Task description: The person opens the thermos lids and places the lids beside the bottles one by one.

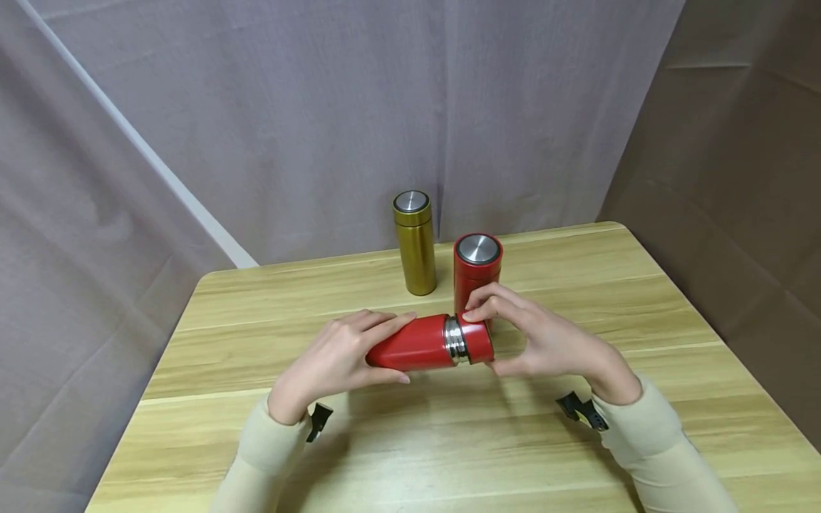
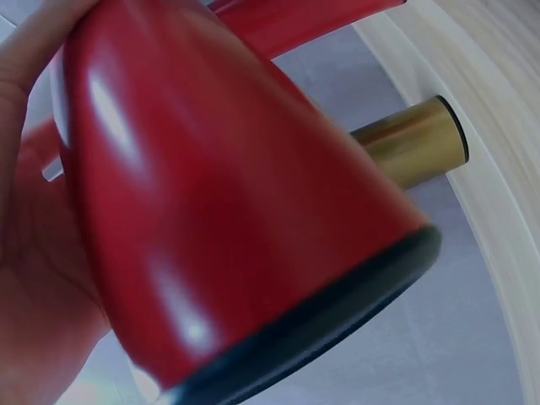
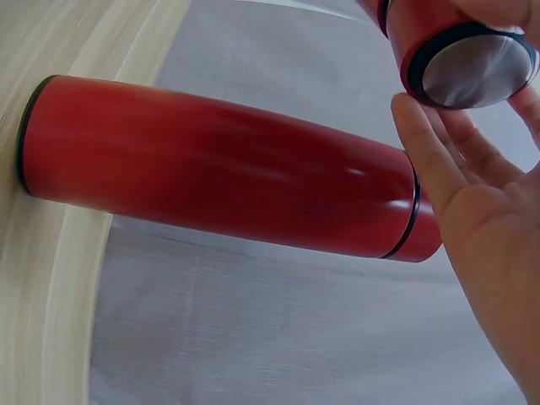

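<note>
My left hand (image 1: 343, 353) grips the body of a red thermos flask (image 1: 417, 343), which lies almost sideways above the table with its neck toward the right. In the left wrist view the flask's body (image 2: 211, 186) fills the middle, its black base rim facing the camera. My right hand (image 1: 545, 335) pinches the flask's red lid (image 1: 477, 340) between fingers and thumb. A band of silver threaded neck (image 1: 455, 340) shows between lid and body. In the right wrist view the lid's brushed metal top (image 3: 478, 72) faces the camera.
A second red thermos (image 1: 477, 267) stands upright just behind the lid, partly covered by my right hand. Left of it and farther back is a gold thermos (image 1: 417, 249), also upright and capped. The wooden table (image 1: 269, 313) ends at grey curtains (image 1: 308, 128).
</note>
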Demonstrator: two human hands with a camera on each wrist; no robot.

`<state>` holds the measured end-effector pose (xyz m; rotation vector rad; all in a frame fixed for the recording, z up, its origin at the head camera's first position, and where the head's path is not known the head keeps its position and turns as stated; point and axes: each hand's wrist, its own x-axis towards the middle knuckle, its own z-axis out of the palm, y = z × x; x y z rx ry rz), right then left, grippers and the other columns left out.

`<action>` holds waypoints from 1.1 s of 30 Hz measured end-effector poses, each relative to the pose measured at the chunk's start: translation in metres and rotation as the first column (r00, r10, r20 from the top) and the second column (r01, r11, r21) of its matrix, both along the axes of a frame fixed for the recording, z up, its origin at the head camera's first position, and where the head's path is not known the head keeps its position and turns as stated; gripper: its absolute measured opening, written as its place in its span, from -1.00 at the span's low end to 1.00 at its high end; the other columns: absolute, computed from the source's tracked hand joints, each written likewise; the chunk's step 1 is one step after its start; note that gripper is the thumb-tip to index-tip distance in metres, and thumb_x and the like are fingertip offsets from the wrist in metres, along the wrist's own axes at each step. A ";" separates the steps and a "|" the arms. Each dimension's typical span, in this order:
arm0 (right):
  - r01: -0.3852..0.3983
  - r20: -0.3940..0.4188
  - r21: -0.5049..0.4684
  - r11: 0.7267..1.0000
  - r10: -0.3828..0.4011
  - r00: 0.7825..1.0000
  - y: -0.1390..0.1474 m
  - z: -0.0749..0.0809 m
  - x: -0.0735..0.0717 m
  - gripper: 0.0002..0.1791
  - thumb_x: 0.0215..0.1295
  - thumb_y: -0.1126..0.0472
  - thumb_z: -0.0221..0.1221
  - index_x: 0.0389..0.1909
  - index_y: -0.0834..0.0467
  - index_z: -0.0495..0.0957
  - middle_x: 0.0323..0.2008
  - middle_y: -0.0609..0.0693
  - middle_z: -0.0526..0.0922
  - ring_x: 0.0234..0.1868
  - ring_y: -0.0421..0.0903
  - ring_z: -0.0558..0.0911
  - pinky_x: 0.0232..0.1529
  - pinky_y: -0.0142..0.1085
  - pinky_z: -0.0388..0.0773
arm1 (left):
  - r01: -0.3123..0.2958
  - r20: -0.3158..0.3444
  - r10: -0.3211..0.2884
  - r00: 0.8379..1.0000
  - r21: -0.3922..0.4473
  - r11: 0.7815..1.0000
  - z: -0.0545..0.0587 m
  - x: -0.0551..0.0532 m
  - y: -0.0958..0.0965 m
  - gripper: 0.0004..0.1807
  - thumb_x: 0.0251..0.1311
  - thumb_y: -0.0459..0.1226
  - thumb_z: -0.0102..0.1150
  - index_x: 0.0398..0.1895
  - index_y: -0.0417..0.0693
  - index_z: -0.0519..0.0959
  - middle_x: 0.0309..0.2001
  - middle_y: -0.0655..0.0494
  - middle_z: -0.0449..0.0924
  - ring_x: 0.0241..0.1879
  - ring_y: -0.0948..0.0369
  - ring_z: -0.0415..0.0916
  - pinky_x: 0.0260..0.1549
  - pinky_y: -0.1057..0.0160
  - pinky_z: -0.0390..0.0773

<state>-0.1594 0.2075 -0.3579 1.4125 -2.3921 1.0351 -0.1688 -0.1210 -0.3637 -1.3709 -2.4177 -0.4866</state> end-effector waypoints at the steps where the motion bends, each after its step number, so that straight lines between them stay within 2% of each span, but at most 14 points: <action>1: 0.003 -0.013 -0.002 1.000 -0.003 1.000 -0.001 0.000 0.000 -0.23 -0.15 0.43 0.51 0.15 0.03 0.44 0.17 -0.02 0.40 0.12 -0.08 0.48 0.10 -0.19 0.54 | -0.005 0.002 0.005 1.000 0.000 1.000 0.000 0.000 0.000 -0.10 -0.05 0.21 0.50 0.37 0.04 0.50 0.06 0.08 0.66 0.01 0.18 0.63 -0.11 0.16 0.64; 6: 0.035 -0.084 -0.014 0.999 -0.036 0.996 -0.003 0.002 0.000 -0.22 -0.18 0.50 0.48 0.13 0.05 0.43 0.19 0.02 0.37 0.15 -0.03 0.45 0.10 -0.23 0.54 | -0.030 0.015 0.030 0.999 0.014 0.999 0.002 0.001 0.001 -0.09 -0.08 0.23 0.51 0.33 0.00 0.52 0.06 0.04 0.67 -0.04 0.17 0.65 -0.22 0.19 0.66; 11: 0.065 -0.153 -0.058 0.996 -0.073 0.985 0.001 0.006 -0.001 -0.23 -0.24 0.59 0.42 0.07 0.06 0.45 0.19 0.09 0.37 0.17 0.01 0.43 0.16 -0.35 0.44 | -0.056 0.068 0.055 0.996 0.011 0.998 0.001 0.003 -0.003 -0.09 -0.07 0.26 0.48 0.34 0.04 0.52 -0.02 0.11 0.69 -0.19 0.30 0.62 -0.29 0.28 0.62; 17: 0.084 -0.108 -0.113 0.990 -0.097 0.989 0.013 0.011 -0.005 -0.19 -0.28 0.63 0.45 0.08 0.13 0.41 0.18 0.11 0.39 0.25 -0.07 0.38 0.25 -0.45 0.30 | -0.071 0.106 0.067 0.992 0.039 0.997 0.001 0.003 -0.010 -0.10 -0.06 0.24 0.48 0.35 0.05 0.51 0.01 0.10 0.68 -0.20 0.29 0.61 -0.29 0.30 0.61; 20: 0.092 -0.060 -0.174 0.980 -0.104 0.993 0.015 0.011 -0.007 -0.18 -0.29 0.66 0.47 0.07 0.24 0.35 0.18 0.17 0.40 0.27 -0.16 0.38 0.26 -0.44 0.33 | -0.085 0.111 0.079 0.991 0.055 0.995 0.002 0.003 -0.013 -0.09 -0.09 0.22 0.51 0.35 0.07 0.50 0.01 0.10 0.68 -0.21 0.29 0.61 -0.29 0.28 0.61; 23: 0.099 -0.003 -0.273 0.957 -0.104 0.995 0.019 0.011 -0.008 -0.17 -0.31 0.72 0.44 0.04 0.34 0.26 0.20 0.16 0.41 0.27 -0.21 0.41 0.23 -0.43 0.39 | -0.092 0.116 0.084 0.990 0.071 0.993 0.002 0.004 -0.015 -0.10 -0.08 0.24 0.50 0.35 0.09 0.50 0.00 0.12 0.68 -0.20 0.30 0.61 -0.28 0.27 0.61; 26: 0.095 0.045 -0.392 0.915 -0.084 0.995 0.027 0.013 -0.009 -0.13 -0.34 0.80 0.36 0.05 0.44 0.14 0.22 0.11 0.40 0.25 -0.15 0.44 0.20 -0.42 0.44 | -0.098 0.120 0.087 0.989 0.095 0.991 0.002 0.005 -0.017 -0.10 -0.09 0.23 0.51 0.35 0.09 0.50 0.00 0.14 0.68 -0.20 0.30 0.61 -0.28 0.27 0.62; 29: 0.102 0.077 -0.485 0.869 -0.074 0.994 0.038 0.014 -0.013 -0.01 -0.35 0.85 0.30 0.20 0.50 0.04 0.24 0.07 0.38 0.23 -0.09 0.45 0.17 -0.42 0.46 | -0.104 0.125 0.090 0.988 0.112 0.988 0.002 0.006 -0.018 -0.09 -0.11 0.19 0.54 0.35 0.10 0.49 0.00 0.16 0.68 -0.20 0.30 0.61 -0.28 0.28 0.62; 33: 0.164 0.138 -0.570 0.805 -0.102 0.985 0.053 0.012 -0.018 0.16 -0.34 0.89 0.24 0.45 0.41 0.05 0.25 0.06 0.34 0.20 -0.10 0.46 0.14 -0.47 0.45 | -0.097 0.121 0.083 0.989 0.124 0.988 0.004 0.007 -0.019 -0.08 -0.13 0.17 0.56 0.35 0.08 0.49 -0.01 0.15 0.68 -0.20 0.28 0.62 -0.28 0.27 0.63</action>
